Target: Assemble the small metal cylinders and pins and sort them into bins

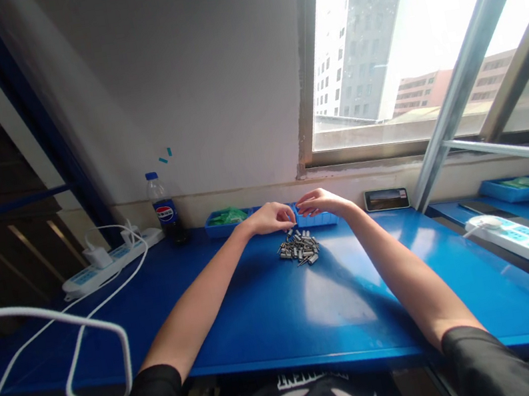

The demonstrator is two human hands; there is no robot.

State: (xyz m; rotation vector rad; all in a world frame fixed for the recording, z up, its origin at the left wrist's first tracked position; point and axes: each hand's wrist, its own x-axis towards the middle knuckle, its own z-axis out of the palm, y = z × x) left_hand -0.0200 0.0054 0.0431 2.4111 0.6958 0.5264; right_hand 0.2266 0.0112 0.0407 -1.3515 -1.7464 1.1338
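A loose pile of small silvery metal cylinders with thin pin-like ends (299, 247) lies on the blue table (263, 313). Just above its far left edge is my left hand (272, 217), thumb and fingers pinched together; whatever is between the tips is too small to make out. My right hand (320, 202) hovers over the front of a blue bin (319, 218), bent at the wrist. Its fingers point left toward my left hand and are loosely curved and apart, with nothing visible in them. The two hands are close but not touching.
Another blue bin (214, 231) holds green packets (228, 216). A cola bottle (166, 211) stands by the wall, near a white power strip (117, 258) with looping cables (126, 343). A phone (386, 199) leans at the back right. A second power strip (520, 240) is far right.
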